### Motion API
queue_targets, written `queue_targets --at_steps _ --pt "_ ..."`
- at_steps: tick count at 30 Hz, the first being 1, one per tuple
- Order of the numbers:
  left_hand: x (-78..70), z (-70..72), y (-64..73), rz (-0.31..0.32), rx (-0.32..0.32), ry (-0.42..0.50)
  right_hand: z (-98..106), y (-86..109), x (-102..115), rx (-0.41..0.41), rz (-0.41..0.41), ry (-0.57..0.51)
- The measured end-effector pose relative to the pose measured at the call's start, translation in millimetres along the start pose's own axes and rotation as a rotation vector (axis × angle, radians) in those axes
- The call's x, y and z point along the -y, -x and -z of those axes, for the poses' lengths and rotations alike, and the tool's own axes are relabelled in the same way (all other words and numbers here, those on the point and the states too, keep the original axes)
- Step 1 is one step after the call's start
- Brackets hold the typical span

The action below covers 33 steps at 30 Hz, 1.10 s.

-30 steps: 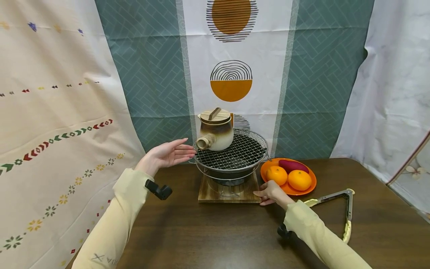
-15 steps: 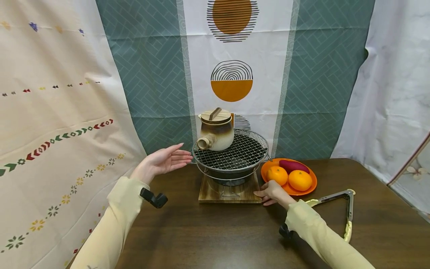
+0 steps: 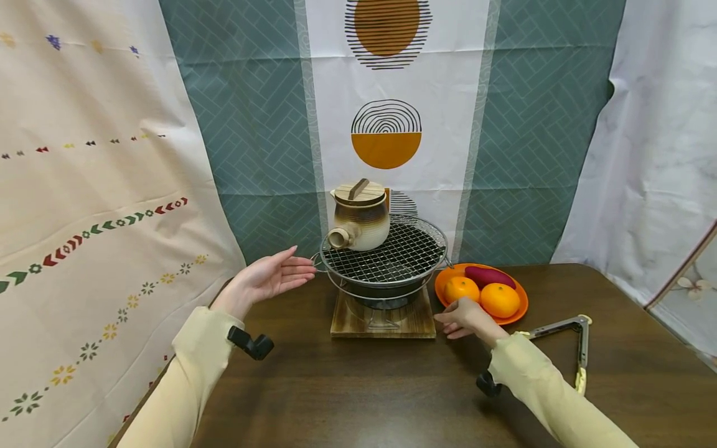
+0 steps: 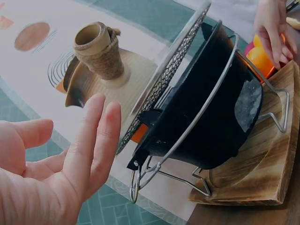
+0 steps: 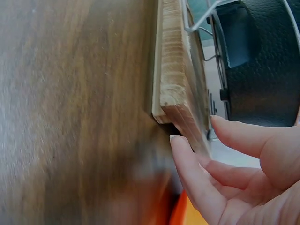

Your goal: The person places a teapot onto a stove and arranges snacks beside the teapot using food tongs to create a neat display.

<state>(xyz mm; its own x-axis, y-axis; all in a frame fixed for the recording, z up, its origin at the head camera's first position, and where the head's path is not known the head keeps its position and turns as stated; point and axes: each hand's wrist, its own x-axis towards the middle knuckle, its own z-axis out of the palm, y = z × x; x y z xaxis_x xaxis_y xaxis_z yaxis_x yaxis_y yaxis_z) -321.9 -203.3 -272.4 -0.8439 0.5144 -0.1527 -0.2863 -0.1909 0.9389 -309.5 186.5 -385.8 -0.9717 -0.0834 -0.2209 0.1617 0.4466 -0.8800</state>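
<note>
Wooden board (image 3: 350,320) flat on the brown table (image 3: 358,386), beneath the grill (image 3: 417,249), right edge just beside the right hand (image 3: 467,319). In the right-wrist view: index fingertip on the table side of the board's corner, thumb (image 5: 243,137) tip on the upper side, very near. Touching or a thin gap: cannot tell. Right fingers (image 5: 185,157) loosely bent, thumb parted from the index finger.

Left hand (image 3: 263,283) off to the left side of the grill, palm showing in the head view, fingers nearly straight, thumb held away. Left fingertips near the grill's wire side handle; contact unclear. Board farther off from the left fingers than from the right.

Looks: board pale brown with dark streaky grain, round recess in the upper face. Grill with black bowl (image 4: 215,136), round wire mesh on top, silver wire frame and legs down to the board. Pot (image 3: 374,231) upright on the left part of the mesh: brown neck, cream belly, pale wooden lid (image 3: 372,196) on, dark bar across. Hollow stub handle (image 4: 98,51) wrapped in cord, toward the left hand's side.

Orange plate (image 3: 522,303) behind the right hand, with two oranges (image 3: 500,300) and something purple (image 3: 490,277). Tongs (image 3: 584,348) spread on the table, right.
</note>
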Motion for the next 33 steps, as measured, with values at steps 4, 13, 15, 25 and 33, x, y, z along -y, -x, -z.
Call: queue_targets --at_steps 4,13,15,25,33 --pt "4.0 3.1 -0.6 0.003 0.007 -0.013 8.3 5.5 1.7 0.005 0.017 0.018" --pt "18.7 9.1 -0.8 0.029 -0.007 -0.062 24.7 15.9 2.9 0.032 0.078 0.065" --pt "21.5 10.1 -1.7 0.038 -0.003 -0.077 28.2 17.2 3.3 0.022 0.092 0.086" --pt "31.8 12.0 -7.6 0.061 0.013 -0.133 48.5 28.7 2.1 0.013 0.160 0.150" --pt "46.8 13.3 -12.4 0.089 -0.002 -0.135 76.1 38.9 -4.1 0.017 0.220 0.139"
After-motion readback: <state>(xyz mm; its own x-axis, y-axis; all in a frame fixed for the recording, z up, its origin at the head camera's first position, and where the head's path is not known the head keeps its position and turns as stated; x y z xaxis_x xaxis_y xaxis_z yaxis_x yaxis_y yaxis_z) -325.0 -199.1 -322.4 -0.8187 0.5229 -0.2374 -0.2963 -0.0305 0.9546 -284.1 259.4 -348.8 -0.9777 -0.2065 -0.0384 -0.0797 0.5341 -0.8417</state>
